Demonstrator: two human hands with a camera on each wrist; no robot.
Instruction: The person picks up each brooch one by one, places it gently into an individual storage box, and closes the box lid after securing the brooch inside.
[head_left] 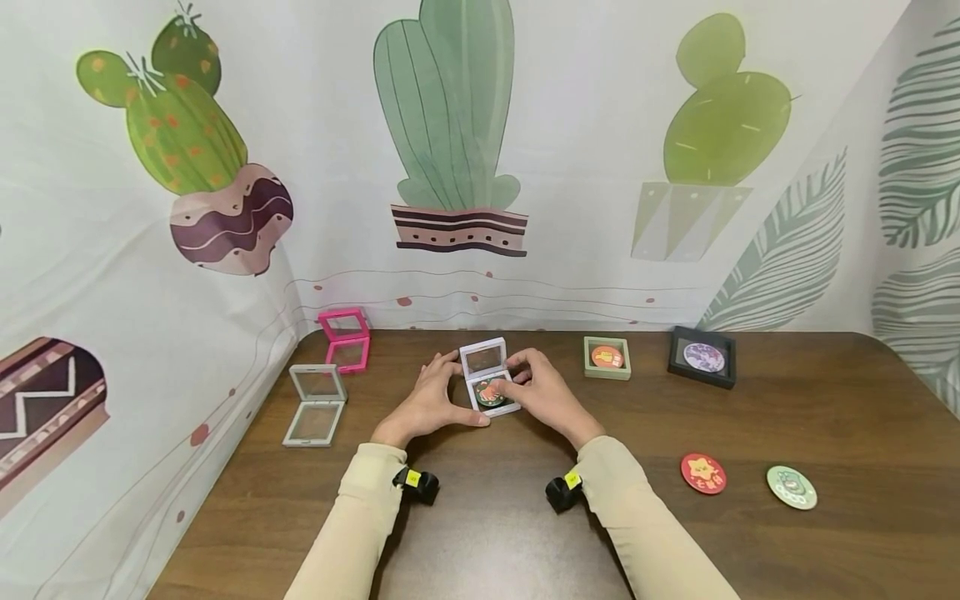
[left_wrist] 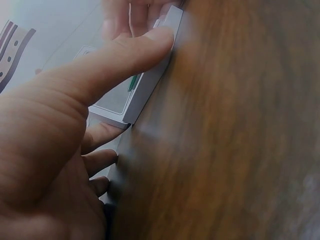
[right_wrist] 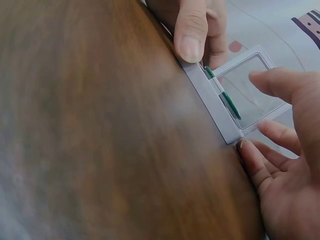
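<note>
A white display case (head_left: 467, 383) stands with its lid raised, its base on the table. In the base lies a round dark green badge (head_left: 487, 394) with an orange picture. My left hand (head_left: 431, 398) holds the case, its thumb along the front edge and its fingers round the left and back sides. Above the badge extends the thumb of my right hand (head_left: 551, 396), while that hand's other fingertips (right_wrist: 245, 145) are at the case's right side near the hinge. The badge's green rim (right_wrist: 230, 105) shows edge-on in the right wrist view.
Open pink (head_left: 349, 356) and grey (head_left: 313, 422) cases stand to the left. At the back right are a pale green case (head_left: 607, 373) with an orange badge and a black case (head_left: 678, 367) with a purple one. Red (head_left: 703, 473) and green-white (head_left: 791, 487) badges lie loose at right.
</note>
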